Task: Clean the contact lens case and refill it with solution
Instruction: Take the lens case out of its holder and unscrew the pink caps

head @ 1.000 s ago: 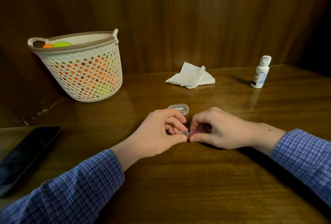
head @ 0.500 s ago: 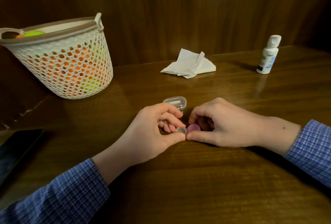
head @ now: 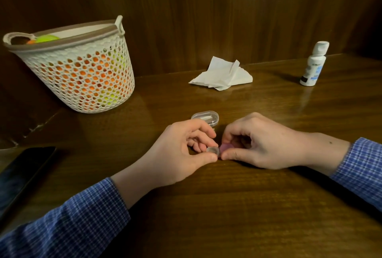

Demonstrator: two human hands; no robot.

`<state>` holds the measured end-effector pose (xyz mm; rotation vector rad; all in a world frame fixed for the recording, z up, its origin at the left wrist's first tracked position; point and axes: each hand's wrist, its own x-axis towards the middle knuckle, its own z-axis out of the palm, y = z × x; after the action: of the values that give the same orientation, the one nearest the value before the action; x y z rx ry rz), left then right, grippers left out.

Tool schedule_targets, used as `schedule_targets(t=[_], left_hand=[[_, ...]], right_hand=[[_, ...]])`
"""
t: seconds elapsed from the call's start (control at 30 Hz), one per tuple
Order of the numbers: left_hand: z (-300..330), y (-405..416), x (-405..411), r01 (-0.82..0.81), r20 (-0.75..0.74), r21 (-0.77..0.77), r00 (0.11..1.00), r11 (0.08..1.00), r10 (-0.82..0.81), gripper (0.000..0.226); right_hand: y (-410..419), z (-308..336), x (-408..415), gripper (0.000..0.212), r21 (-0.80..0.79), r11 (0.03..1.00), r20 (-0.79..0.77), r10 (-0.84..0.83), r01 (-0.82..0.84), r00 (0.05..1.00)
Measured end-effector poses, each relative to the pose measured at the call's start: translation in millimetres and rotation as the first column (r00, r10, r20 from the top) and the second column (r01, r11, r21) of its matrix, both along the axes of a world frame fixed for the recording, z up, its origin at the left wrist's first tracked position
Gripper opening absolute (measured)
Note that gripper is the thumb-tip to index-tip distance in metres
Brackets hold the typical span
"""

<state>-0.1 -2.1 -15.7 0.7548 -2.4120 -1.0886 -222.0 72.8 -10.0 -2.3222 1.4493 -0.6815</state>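
Two bare hands met low at the centre of the wooden table (head: 258, 206), both wrists resting on the wood. The left hand (head: 175, 154) pinched a small clear well of the contact lens case (head: 213, 150) between thumb and forefinger, closed firmly on it. The right hand (head: 260, 144), just beside it at three o'clock, had thumb and forefinger closed on the pink cap (head: 225, 147), which touched the clear well; whether the cap was screwed on or loose could not be told. The fingertips of the two hands nearly touched.

At twelve o'clock from the left hand, just beyond its knuckles, lay a small clear oval box (head: 205, 117) flat on the table. Farther off at twelve o'clock sat a crumpled white tissue (head: 222, 76), near the wall. At two o'clock, well apart from the hands, the white solution bottle (head: 313, 65) stood upright with its cap shut. At ten o'clock stood a white perforated basket (head: 82, 76) holding orange and green things that showed through its holes. At nine o'clock, at the table's left edge, a dark phone (head: 22, 171) lay face up. Blue checked sleeves (head: 72, 224) covered both forearms.
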Motion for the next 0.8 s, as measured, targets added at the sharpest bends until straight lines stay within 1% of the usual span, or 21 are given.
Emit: schedule_targets(t=[0.2,0.37,0.5,0.6,0.7,0.8], left_hand=[[-0.8,-2.1,0.0,0.006,0.003,-0.016,1.0,1.0,-0.006,0.038],[-3.3,-3.7,0.4,0.003,-0.017,-0.026,1.0,1.0,-0.004,0.038],[-3.3,-2.6,0.5,-0.002,-0.035,-0.021,0.999,1.0,0.001,0.04],[-3.4,-1.9,-0.1,-0.007,-0.043,-0.016,0.999,1.0,0.007,0.04],[-2.8,-1.0,-1.0,-0.015,-0.041,-0.009,0.999,1.0,0.015,0.041],[-2.3,-1.0,-1.7,-0.019,-0.037,0.0,0.999,1.0,0.019,0.041]], right_hand=[[-5.3,-0.6,-6.7,0.021,0.032,0.997,0.003,0.074,-0.074,0.997],[-5.8,-0.4,-8.3,0.022,0.051,0.996,-0.018,0.075,-0.074,0.997],[0.6,-4.1,-4.6,0.029,-0.021,1.0,-0.031,0.016,-0.017,0.999],[5.4,-5.4,-2.7,0.037,-0.071,0.996,-0.028,-0.062,0.059,0.998],[9.1,-6.4,0.4,0.04,-0.086,0.99,0.014,-0.109,0.11,0.994],[12.2,-7.0,2.5,0.042,-0.064,0.99,0.065,-0.122,0.126,0.99]])
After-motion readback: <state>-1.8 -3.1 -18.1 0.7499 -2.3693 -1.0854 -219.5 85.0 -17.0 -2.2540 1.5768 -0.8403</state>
